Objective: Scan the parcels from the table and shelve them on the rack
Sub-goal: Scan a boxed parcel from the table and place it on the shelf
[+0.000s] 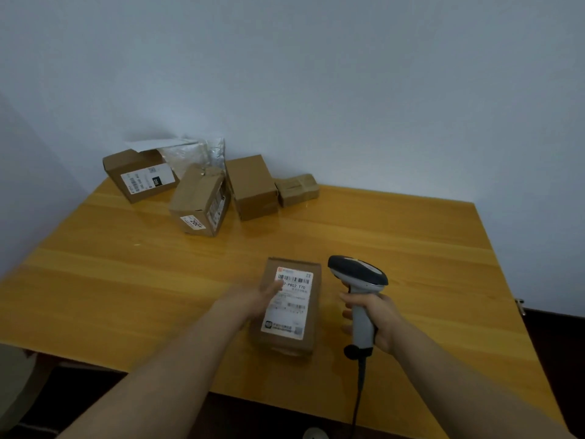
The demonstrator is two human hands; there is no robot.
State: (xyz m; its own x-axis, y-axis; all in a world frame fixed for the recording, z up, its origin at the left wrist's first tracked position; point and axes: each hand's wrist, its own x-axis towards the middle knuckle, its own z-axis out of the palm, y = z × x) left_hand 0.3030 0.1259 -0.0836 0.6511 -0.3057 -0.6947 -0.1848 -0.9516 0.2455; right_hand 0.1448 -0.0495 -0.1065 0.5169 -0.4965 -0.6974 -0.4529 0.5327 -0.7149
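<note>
The left hand (253,301) grips a brown cardboard parcel with a white shipping label (292,308) at its left edge, thumb on the label, over the near middle of the yellow wooden counter (411,242). Just beside it, the right hand (378,318) is closed round the handle of a grey-and-black corded barcode scanner (357,272). Four more brown cardboard boxes (253,188) sit at the counter's far left, near the wall.

This looks like a plain parcel-handling room, a small mailroom of sorts. Bare pale walls (348,74) meet behind a yellow wooden tabletop (126,280). Brown cardboard parcels (199,201), some with printed shipping labels, cluster left of centre. Another labelled parcel (289,305) sits lower centre, beside a corded barcode scanner (357,274).
</note>
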